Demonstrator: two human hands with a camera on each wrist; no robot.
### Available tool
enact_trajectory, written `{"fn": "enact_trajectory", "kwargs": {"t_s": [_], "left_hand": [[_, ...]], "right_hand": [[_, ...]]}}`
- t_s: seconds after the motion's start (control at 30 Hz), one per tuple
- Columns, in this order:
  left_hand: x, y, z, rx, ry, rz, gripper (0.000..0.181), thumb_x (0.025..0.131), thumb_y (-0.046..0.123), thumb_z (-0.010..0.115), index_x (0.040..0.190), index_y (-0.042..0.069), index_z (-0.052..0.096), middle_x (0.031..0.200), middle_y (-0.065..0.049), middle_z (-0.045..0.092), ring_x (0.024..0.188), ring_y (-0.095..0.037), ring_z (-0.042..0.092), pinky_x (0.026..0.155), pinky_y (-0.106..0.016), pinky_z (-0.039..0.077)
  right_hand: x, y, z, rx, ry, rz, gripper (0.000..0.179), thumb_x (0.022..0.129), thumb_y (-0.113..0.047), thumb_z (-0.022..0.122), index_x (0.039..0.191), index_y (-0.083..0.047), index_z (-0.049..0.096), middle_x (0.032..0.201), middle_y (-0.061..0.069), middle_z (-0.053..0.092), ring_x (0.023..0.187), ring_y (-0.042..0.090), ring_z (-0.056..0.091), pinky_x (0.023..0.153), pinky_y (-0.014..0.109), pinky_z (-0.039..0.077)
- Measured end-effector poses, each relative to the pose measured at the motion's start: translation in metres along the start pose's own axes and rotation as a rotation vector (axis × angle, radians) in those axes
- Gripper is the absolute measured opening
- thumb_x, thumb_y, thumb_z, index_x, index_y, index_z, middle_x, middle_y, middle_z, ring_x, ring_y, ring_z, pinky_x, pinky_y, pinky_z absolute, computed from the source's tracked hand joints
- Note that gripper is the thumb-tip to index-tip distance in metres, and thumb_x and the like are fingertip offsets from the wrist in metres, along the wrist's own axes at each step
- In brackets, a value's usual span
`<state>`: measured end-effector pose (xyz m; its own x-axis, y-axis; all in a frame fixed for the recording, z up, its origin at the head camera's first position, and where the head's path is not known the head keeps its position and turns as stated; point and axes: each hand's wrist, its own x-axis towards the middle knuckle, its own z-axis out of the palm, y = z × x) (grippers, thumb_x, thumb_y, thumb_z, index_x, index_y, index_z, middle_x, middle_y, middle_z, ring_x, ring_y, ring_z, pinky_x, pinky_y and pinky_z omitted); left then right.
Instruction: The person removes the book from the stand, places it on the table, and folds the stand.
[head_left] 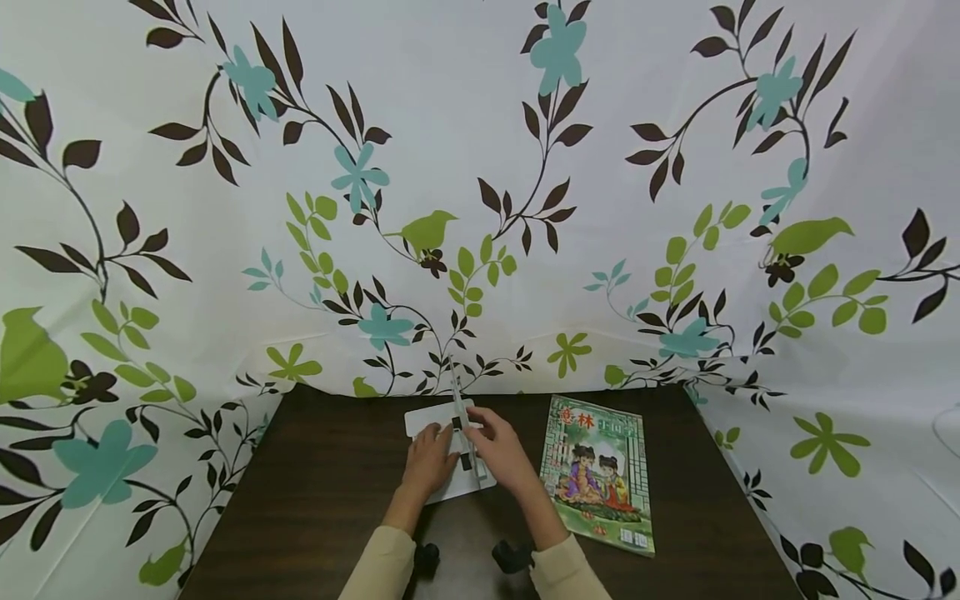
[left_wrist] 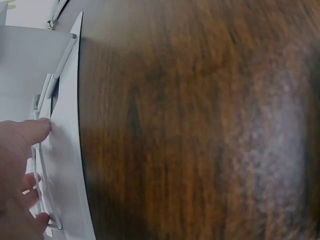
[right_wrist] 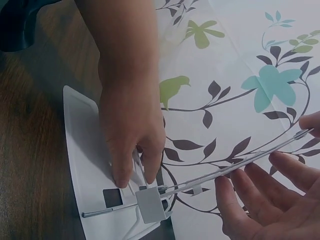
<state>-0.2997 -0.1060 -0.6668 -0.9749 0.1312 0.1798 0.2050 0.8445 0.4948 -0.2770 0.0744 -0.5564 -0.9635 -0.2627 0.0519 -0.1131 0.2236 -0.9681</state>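
A white folding stand (head_left: 417, 419) lies on the dark table, its flat base down and a thin panel (head_left: 457, 390) raised from it, nearly edge-on to the head camera. My left hand (head_left: 429, 461) is low over the base; in the right wrist view its thumb and finger close about the thin wire (right_wrist: 141, 170) near a small square plate (right_wrist: 150, 205). With the right hand (head_left: 501, 446) I hold the raised panel by its edge, several fingers along one side and the thumb near its end. White rods (left_wrist: 42, 165) cross by the left fingers in the left wrist view.
To the right of the stand lies a colourful magazine (head_left: 597, 475), cover up. A patterned white cloth (head_left: 465, 167) hangs behind the wooden table (head_left: 322, 492) and at both sides. Each wrist carries a black strap (head_left: 512, 557).
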Motion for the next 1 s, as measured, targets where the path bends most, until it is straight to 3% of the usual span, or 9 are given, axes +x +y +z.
{"fn": "enact_trajectory", "kwargs": {"t_s": [0.23,0.43,0.67,0.8,0.9,1.0], "left_hand": [[0.002,0.003,-0.006,0.032,-0.044,-0.017,0.054,0.102,0.02,0.074,0.15,0.002,0.059,0.155,-0.033,0.044,0.144,-0.057,0.042,0.113,-0.072,0.04],[0.002,0.005,-0.005,0.077,-0.087,-0.052,0.051,0.105,0.024,0.069,0.152,0.006,0.059,0.161,-0.029,0.042,0.148,-0.053,0.041,0.116,-0.07,0.039],[-0.001,0.003,-0.006,0.076,-0.099,-0.046,0.054,0.105,0.023,0.068,0.154,0.007,0.057,0.161,-0.028,0.045,0.148,-0.051,0.043,0.119,-0.068,0.037],[-0.004,0.006,-0.013,0.018,-0.092,-0.047,0.052,0.105,0.018,0.064,0.154,0.005,0.056,0.159,-0.028,0.046,0.146,-0.052,0.046,0.117,-0.071,0.039],[-0.006,0.014,-0.023,-0.085,-0.004,-0.052,0.044,0.103,0.01,0.059,0.147,0.003,0.061,0.149,-0.027,0.055,0.137,-0.051,0.054,0.106,-0.073,0.045],[-0.008,0.025,-0.037,-0.26,0.089,-0.087,0.038,0.105,0.008,0.054,0.141,0.003,0.064,0.14,-0.024,0.063,0.128,-0.048,0.062,0.1,-0.07,0.05]], "right_hand": [[-0.001,-0.001,0.0,0.04,-0.006,0.006,0.045,0.11,-0.031,0.062,0.151,-0.011,0.061,0.15,0.024,0.062,0.13,0.041,0.066,0.097,0.064,0.059],[-0.002,0.0,0.001,0.047,-0.003,0.012,0.043,0.111,-0.028,0.061,0.151,-0.012,0.061,0.151,0.024,0.061,0.132,0.042,0.066,0.098,0.064,0.059],[-0.003,0.001,0.002,0.057,0.004,0.015,0.043,0.111,-0.031,0.061,0.15,-0.014,0.062,0.15,0.024,0.061,0.132,0.042,0.065,0.097,0.063,0.06],[-0.002,0.002,0.002,0.055,0.008,0.016,0.044,0.11,-0.033,0.062,0.15,-0.014,0.062,0.149,0.023,0.063,0.131,0.041,0.066,0.096,0.063,0.06],[-0.002,0.002,0.002,0.042,0.0,0.02,0.047,0.11,-0.036,0.063,0.15,-0.013,0.062,0.151,0.022,0.061,0.132,0.041,0.065,0.095,0.059,0.061],[-0.001,0.001,0.001,0.009,0.005,0.009,0.048,0.11,-0.036,0.063,0.15,-0.011,0.062,0.151,0.022,0.062,0.132,0.04,0.066,0.096,0.055,0.061]]}}
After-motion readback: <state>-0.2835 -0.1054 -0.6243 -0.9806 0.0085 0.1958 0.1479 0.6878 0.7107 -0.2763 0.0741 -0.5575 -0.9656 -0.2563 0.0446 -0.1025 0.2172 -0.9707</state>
